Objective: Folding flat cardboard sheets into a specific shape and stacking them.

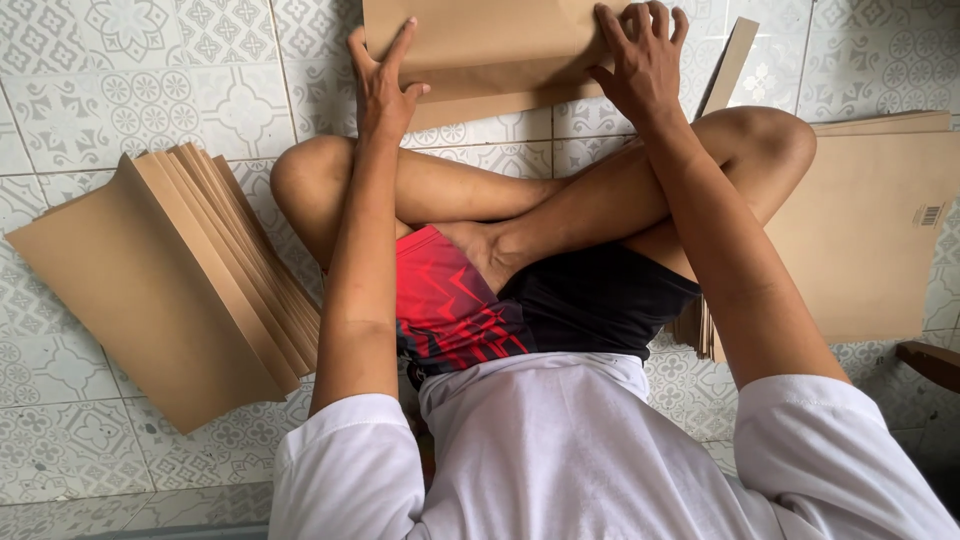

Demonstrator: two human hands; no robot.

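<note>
Brown paper sheet (480,50) on tiled floor (90,90), left hand (383,85) and right hand (640,60) pressing flat, fingers spread

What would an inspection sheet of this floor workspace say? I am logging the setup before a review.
Surface: patterned grey-white tiled floor; the person sits cross-legged on it.
Job's things: brown paper sheet lies flat ahead, partly folded.
Clutter: fanned stack of brown folded pieces on the person's left; flat brown sheets on the right; a loose brown strip beside the sheet.
Grippers: left hand presses the sheet's left edge; right hand lies spread flat on it.
Cables: nothing seen.
Surroundings: dark wooden piece at the right edge.
</note>
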